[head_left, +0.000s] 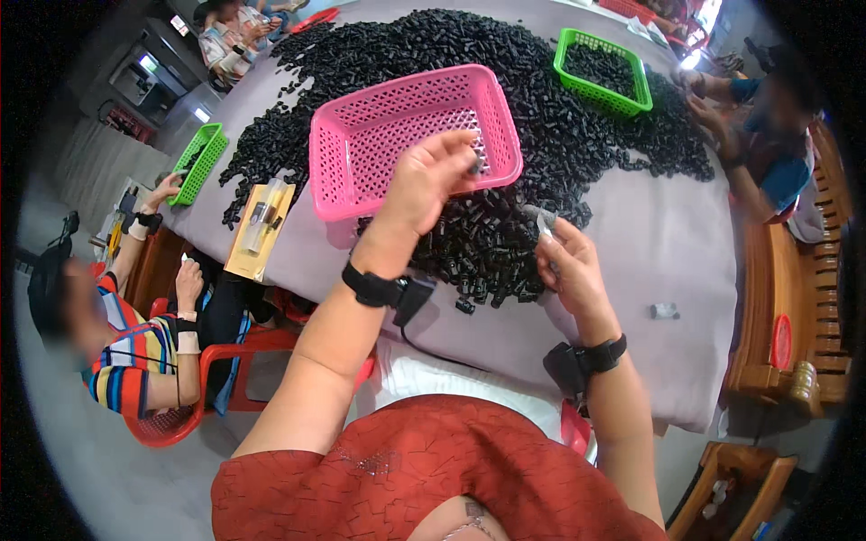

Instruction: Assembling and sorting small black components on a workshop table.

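Note:
My left hand (422, 185) is raised over the front right part of a pink perforated plastic basket (329, 171). Its thumb and fingers pinch a small black part (474, 166), partly hidden by the fingertips. Over the near edge of a heap of small black cylindrical plastic parts (478, 239), my right hand (574, 270) has its fingers closed on a thin whitish scrap (544, 225), which looks like cloth or film. The basket rests on the heap, and its visible floor holds no parts.
A green basket (645, 99) of black parts sits far right; another (200, 167) stands at the left edge. A yellow card with a clear tube (257, 230) lies left of the heap. A small greyish wad (665, 311) lies on the right. Co-workers sit left, right and far.

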Action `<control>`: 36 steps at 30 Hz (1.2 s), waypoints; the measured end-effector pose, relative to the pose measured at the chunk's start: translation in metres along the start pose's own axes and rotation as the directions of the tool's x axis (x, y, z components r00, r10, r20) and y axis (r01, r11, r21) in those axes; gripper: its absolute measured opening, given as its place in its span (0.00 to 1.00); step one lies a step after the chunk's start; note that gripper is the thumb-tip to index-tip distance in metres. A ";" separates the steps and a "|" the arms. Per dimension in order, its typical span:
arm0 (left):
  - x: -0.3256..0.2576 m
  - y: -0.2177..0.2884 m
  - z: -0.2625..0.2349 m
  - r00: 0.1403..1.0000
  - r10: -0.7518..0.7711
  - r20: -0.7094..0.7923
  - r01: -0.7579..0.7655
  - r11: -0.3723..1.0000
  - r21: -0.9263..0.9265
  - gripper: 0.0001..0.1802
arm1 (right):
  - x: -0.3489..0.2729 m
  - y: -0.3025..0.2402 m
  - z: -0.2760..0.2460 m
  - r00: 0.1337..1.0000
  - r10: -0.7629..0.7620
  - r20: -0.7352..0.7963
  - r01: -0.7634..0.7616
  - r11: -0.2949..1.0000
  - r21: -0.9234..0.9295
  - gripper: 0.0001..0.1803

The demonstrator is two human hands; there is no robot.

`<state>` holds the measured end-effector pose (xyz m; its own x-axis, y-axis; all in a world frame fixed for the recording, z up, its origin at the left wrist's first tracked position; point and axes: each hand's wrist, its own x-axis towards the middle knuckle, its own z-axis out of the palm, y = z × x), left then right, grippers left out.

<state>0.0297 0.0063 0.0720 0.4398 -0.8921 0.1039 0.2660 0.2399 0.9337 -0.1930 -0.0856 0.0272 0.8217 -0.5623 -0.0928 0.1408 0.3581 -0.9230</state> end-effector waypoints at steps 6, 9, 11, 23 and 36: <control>-0.005 0.009 -0.025 0.943 0.331 -0.047 -0.256 0.805 0.535 0.17 | 0.001 0.002 0.000 1.000 -0.008 -0.019 0.008 1.000 -0.005 0.16; -0.035 0.001 -0.022 0.977 0.209 -0.039 -0.186 0.931 0.313 0.17 | 0.002 0.002 -0.001 0.999 -0.028 -0.018 0.027 0.998 -0.056 0.15; -0.063 -0.003 -0.013 0.999 -0.045 0.030 0.033 0.942 0.335 0.17 | 0.000 -0.002 0.002 0.998 -0.050 -0.036 0.047 0.995 -0.084 0.12; -0.129 -0.048 0.022 0.936 0.042 0.350 -0.333 0.436 0.836 0.17 | -0.054 -0.024 0.024 0.993 -0.037 0.111 0.065 0.965 -0.254 0.15; -0.145 -0.061 0.002 0.940 0.187 0.287 -0.341 0.440 0.831 0.13 | -0.094 0.003 0.028 0.997 -0.068 0.049 0.082 0.895 -0.439 0.09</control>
<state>-0.0522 0.1204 0.0004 0.2172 -0.9031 0.3703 -0.7456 0.0914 0.6601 -0.2541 -0.0105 0.0433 0.8362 -0.5483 -0.0117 -0.0486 -0.0528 -0.9974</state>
